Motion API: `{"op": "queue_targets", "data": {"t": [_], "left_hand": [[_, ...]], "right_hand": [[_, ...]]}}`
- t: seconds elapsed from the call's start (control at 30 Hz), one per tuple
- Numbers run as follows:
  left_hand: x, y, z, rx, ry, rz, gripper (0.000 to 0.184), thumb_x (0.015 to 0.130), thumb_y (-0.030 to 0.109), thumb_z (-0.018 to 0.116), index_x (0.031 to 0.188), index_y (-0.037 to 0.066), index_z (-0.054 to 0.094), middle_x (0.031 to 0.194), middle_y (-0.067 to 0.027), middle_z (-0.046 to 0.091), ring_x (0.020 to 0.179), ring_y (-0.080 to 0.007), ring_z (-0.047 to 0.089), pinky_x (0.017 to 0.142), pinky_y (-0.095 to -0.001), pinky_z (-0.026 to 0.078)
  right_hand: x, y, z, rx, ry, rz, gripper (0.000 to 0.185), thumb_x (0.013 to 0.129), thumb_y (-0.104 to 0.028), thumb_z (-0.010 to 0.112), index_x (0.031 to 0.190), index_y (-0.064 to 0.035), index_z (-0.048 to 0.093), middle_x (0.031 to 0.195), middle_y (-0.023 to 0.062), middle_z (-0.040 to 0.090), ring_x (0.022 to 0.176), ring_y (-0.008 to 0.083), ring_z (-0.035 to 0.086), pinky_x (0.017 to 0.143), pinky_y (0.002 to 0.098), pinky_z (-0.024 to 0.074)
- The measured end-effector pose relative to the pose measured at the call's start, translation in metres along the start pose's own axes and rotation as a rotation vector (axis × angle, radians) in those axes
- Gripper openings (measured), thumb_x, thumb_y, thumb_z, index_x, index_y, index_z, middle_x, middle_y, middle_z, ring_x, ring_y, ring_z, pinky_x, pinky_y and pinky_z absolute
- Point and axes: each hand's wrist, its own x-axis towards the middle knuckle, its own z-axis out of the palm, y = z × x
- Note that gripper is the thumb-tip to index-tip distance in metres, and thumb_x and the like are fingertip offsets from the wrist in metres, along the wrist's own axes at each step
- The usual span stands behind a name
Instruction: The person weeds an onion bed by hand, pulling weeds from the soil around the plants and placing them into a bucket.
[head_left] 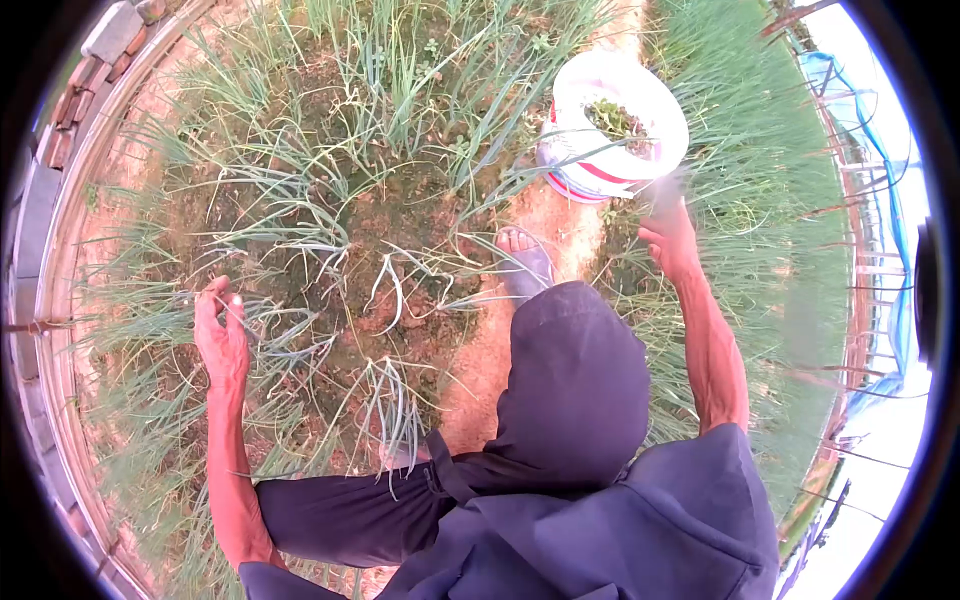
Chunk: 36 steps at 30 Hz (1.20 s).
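My left hand is among the leaves at the left of the bed, thumb and fingertips a little apart, with thin green onion leaves around it. I see nothing held in it. On the right, my right hand is just below a white bag with red stripes and a rolled rim. A blurred smear covers its fingers, so whether they hold anything cannot be made out. Inside the bag lie pulled green weeds. Another onion clump leans over the soil near my leg.
My bare foot is on a narrow dirt path between planted beds. Dense green onion leaves grow along the right. A brick edging runs along the left, and blue netting hangs at the far right.
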Motion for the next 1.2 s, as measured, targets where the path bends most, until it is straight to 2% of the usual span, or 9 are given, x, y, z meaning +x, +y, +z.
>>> {"op": "queue_targets", "data": {"t": [0.07, 0.17, 0.23, 0.3, 0.6, 0.67, 0.83, 1.03, 1.2], "left_hand": [[0.008, -0.011, 0.003, 0.001, 0.004, -0.068, 0.033, 0.094, 0.008, 0.059, 0.127, 0.001, 0.057, 0.118, -0.0104, 0.062, 0.098, -0.0192, 0.063, 0.090, -0.0326, 0.049], [0.016, -0.032, 0.007, -0.007, 0.020, -0.088, 0.034, 0.095, 0.010, 0.058, 0.128, -0.001, 0.056, 0.119, -0.0113, 0.061, 0.099, -0.0195, 0.063, 0.091, -0.0322, 0.048], [0.023, -0.028, 0.007, 0.041, -0.015, -0.135, 0.034, 0.096, 0.011, 0.058, 0.128, -0.001, 0.056, 0.120, -0.0112, 0.060, 0.100, -0.0197, 0.062, 0.091, -0.0323, 0.048], [0.025, -0.029, 0.003, 0.084, -0.055, -0.182, 0.035, 0.097, 0.011, 0.057, 0.129, 0.000, 0.055, 0.121, -0.0103, 0.060, 0.102, -0.0196, 0.061, 0.092, -0.0324, 0.048], [0.040, -0.076, -0.014, 0.190, 0.042, -0.409, 0.036, 0.097, 0.010, 0.057, 0.132, 0.001, 0.053, 0.123, -0.0122, 0.060, 0.098, -0.0185, 0.061, 0.086, -0.0307, 0.049], [0.037, -0.084, -0.020, 0.296, 0.005, -0.450, 0.036, 0.097, 0.010, 0.056, 0.132, 0.001, 0.053, 0.122, -0.0125, 0.060, 0.097, -0.0186, 0.062, 0.086, -0.0306, 0.050], [0.007, -0.043, -0.030, 0.492, -0.020, -0.415, 0.038, 0.098, 0.014, 0.057, 0.133, 0.001, 0.053, 0.123, -0.0123, 0.060, 0.102, -0.0188, 0.061, 0.089, -0.0320, 0.049], [0.033, 0.074, 0.002, 0.513, -0.050, -0.617, 0.040, 0.099, 0.020, 0.059, 0.134, 0.000, 0.053, 0.127, -0.0103, 0.061, 0.108, -0.0176, 0.060, 0.096, -0.0311, 0.046], [0.031, 0.065, 0.019, 0.335, 0.096, -0.661, 0.043, 0.099, 0.024, 0.062, 0.134, 0.000, 0.053, 0.128, -0.0092, 0.061, 0.110, -0.0160, 0.059, 0.097, -0.0299, 0.046]], "right_hand": [[0.040, -0.023, -0.004, 0.127, -0.075, 0.027, 0.098, 0.089, -0.074, 0.045, 0.153, -0.0039, 0.019, 0.120, 0.0291, 0.059, 0.074, 0.0211, 0.067, 0.046, 0.0242, 0.0474], [0.096, -0.060, -0.007, 0.004, -0.215, 0.012, 0.085, 0.090, -0.071, 0.047, 0.140, -0.0027, 0.041, 0.105, 0.0227, 0.064, 0.070, 0.0189, 0.065, 0.046, 0.0234, 0.0469], [0.103, -0.080, 0.009, -0.235, -0.146, -0.031, 0.055, 0.093, -0.048, 0.053, 0.113, 0.0039, 0.057, 0.085, 0.0191, 0.068, 0.060, 0.0197, 0.066, 0.040, 0.0243, 0.0461], [0.094, -0.104, 0.025, -0.244, -0.009, 0.033, 0.035, 0.093, -0.024, 0.050, 0.105, 0.0079, 0.058, 0.072, 0.0169, 0.068, 0.049, 0.0214, 0.064, 0.035, 0.0267, 0.0456], [0.234, -0.188, -0.024, 0.169, 0.083, -0.004, 0.038, 0.098, -0.026, 0.041, 0.112, 0.0078, 0.053, 0.078, 0.0196, 0.068, 0.053, 0.0239, 0.065, 0.034, 0.0237, 0.0455], [0.281, -0.202, -0.010, 0.092, 0.101, 0.011, 0.042, 0.099, -0.027, 0.040, 0.118, 0.0097, 0.047, 0.094, 0.0259, 0.067, 0.064, 0.0298, 0.068, 0.040, 0.0246, 0.0484], [0.412, -0.207, -0.006, 0.224, 0.078, 0.014, 0.044, 0.099, -0.029, 0.036, 0.127, 0.0049, 0.044, 0.103, 0.0260, 0.062, 0.075, 0.0352, 0.069, 0.043, 0.0264, 0.0488], [0.408, -0.198, -0.019, 0.321, 0.114, -0.022, 0.060, 0.100, -0.048, 0.033, 0.137, -0.0006, 0.039, 0.112, 0.0287, 0.061, 0.086, 0.0381, 0.068, 0.047, 0.0276, 0.0503], [0.392, -0.187, -0.030, 0.323, 0.074, -0.042, 0.067, 0.101, -0.053, 0.025, 0.136, 0.0010, 0.040, 0.116, 0.0267, 0.060, 0.089, 0.0379, 0.068, 0.052, 0.0314, 0.0535]]}}
